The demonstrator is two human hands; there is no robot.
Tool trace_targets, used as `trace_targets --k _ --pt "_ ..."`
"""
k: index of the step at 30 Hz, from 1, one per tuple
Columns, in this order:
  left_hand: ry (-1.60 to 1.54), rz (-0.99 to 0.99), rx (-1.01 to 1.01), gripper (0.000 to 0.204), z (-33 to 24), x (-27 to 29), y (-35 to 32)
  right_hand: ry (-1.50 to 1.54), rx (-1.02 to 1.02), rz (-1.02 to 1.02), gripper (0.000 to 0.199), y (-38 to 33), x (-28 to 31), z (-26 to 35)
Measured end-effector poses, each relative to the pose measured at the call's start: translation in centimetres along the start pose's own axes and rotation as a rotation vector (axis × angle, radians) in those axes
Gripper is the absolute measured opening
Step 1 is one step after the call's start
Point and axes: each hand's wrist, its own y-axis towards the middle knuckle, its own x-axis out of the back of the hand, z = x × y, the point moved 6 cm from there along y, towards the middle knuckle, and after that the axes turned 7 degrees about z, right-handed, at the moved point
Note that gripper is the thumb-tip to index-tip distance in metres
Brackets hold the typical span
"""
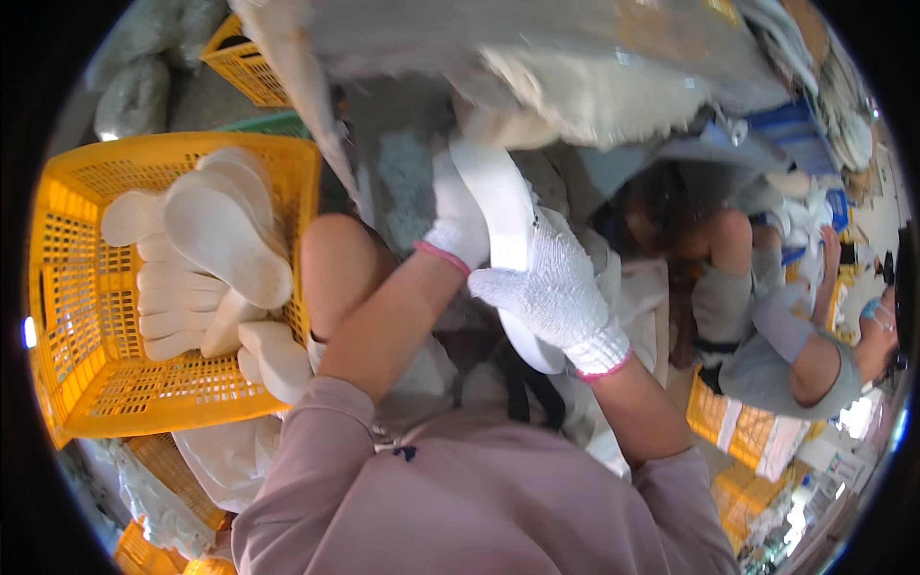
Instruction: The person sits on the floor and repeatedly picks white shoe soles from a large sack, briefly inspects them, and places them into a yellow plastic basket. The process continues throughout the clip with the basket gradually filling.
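We have our white-gloved left hand [457,209] and our white-gloved right hand [553,281] both clamped on one long white foot-shaped insole [495,199].

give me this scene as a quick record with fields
left hand: white glove, against the sole's left side, fingers partly hidden
right hand: white knit glove, thumb across the sole
held item: long white sole
at left: yellow crate, mesh walls
crate contents: white foot-shaped pieces, piled
at right: another person
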Motion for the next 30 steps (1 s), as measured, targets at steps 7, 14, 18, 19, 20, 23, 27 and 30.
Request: trace_targets --k 7,14,18,19,20,23,27,30 --pt "-0.109 -0.082 -0.083 0.077 0.1 -1.4 -1.4 -0.314 0.034 -0.074 0.034 -1.6 0.4 3.1" --pt "-0.264 -0.029 -0.231 0.093 -0.2 -0.3 3.2 -0.438 0.16 -0.114 0.021 1.5 0.5 -0.8" --pt "0.3 -0.04 -0.161 0.115 0.4 2.2 4.6 -0.556 0.132 -0.06 0.019 0.7 0.7 -1.8" --pt "0.137 -0.002 -0.166 0.118 0.6 2.3 4.5 -0.538 0.177 -0.102 0.019 0.2 1.1 -1.3" --pt "0.133 0.083 -0.154 0.12 1.2 1.9 3.7 -0.491 0.243 -0.154 0.02 -0.6 1.3 -0.3" --pt "-0.056 -0.082 0.097 0.127 3.6 1.7 1.5 -0.558 0.008 0.075 0.022 -2.0 0.5 -0.5" --pt "-0.285 0.13 0.159 0.131 4.3 -1.2 0.6 -0.569 0.166 -0.045 0.022 -2.0 1.6 0.6" --pt "0.219 0.144 -0.034 0.118 3.3 -0.9 1.2 -0.597 0.141 0.008 0.028 -1.7 1.6 0.1"
